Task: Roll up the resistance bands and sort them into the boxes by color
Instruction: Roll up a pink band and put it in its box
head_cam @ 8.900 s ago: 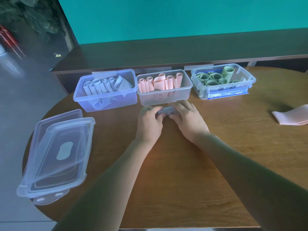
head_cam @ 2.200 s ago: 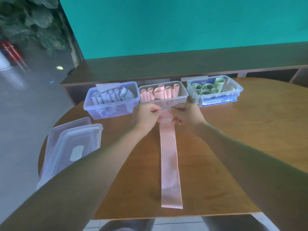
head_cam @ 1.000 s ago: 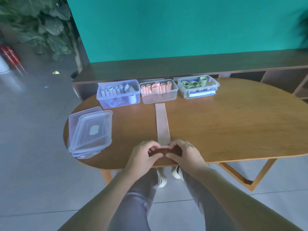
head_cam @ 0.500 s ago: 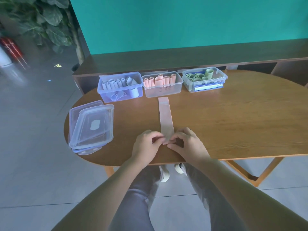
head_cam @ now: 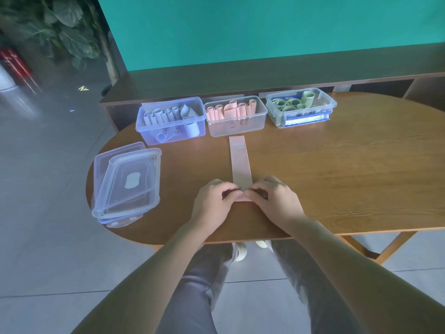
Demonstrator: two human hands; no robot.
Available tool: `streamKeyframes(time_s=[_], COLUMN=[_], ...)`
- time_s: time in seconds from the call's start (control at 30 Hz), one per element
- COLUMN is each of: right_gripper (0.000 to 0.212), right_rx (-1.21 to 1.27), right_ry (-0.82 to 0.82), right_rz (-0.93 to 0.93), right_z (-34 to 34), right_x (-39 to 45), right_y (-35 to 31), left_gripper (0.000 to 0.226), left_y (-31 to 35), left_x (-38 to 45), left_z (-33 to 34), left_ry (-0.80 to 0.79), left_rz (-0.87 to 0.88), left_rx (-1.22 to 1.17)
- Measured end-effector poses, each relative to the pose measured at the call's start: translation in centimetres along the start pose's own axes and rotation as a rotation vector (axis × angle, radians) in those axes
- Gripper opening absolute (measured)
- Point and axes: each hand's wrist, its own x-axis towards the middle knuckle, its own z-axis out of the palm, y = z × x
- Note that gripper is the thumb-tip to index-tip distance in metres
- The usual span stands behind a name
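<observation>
two hands meet at the near end of a pink band [head_cam: 239, 162] that lies flat on the wooden table [head_cam: 337, 179], running from the hands toward 12 o'clock. the left hand [head_cam: 213, 204] has its fingers curled down over the band's near end, and the right hand [head_cam: 274, 201] does the same from the other side; both pinch the small rolled part between fingertips and thumbs, with the fingertips of the two hands almost touching. the far end of the band stops just short of the middle box [head_cam: 237, 118].

three clear plastic boxes stand in a row at 12 o'clock along the far edge of the table. the left box [head_cam: 171, 121], at about 11 o'clock from the hands, holds pale blue rolls. the middle box holds pink rolls standing on end, with some handwriting on its front wall that is too small to read. the right box [head_cam: 301, 108], at about 1 o'clock, holds green rolls and something blue along its front.

at 9 o'clock from the hands, a stack of clear lids [head_cam: 126, 184] rests near the table's left edge. behind the table stand a dark wooden bench [head_cam: 265, 75] and a teal wall [head_cam: 265, 27], with a leafy plant [head_cam: 62, 30] at 10 o'clock.
</observation>
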Motion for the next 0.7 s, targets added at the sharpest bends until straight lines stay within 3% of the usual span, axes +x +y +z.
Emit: streamKeyframes(time_s=[0.13,0.27,0.43,0.57,0.7], right_gripper=[0.032,0.018,0.028,0.035,0.024], right_rx=[0.057,0.083,0.073,0.053,0.058], right_ry=[0.027,-0.036,-0.006,0.004,0.005], right_rz=[-0.015,-0.055,-0.043,-0.029,-0.038], right_z=[-0.2,-0.4,-0.3,-0.4,-0.5], right_x=[0.1,0.0,0.7,1.4,1.8], right_y=[0.3,0.8,1.0,1.1,0.9], left_gripper=[0.012,0.006,0.023,0.020,0.023], left_y=[0.1,0.1,-0.1,-0.2,-0.3], left_x=[0.6,0.3,0.0,0.3,0.7], left_z=[0.4,0.2,-0.3,0.0,0.4], left_ry=[0.016,0.031,-0.045,0.015,0.049], left_rz=[-0.071,-0.041,0.022,0.016,-0.028], left_rx=[-0.025,-0.043,0.001,0.045,0.059])
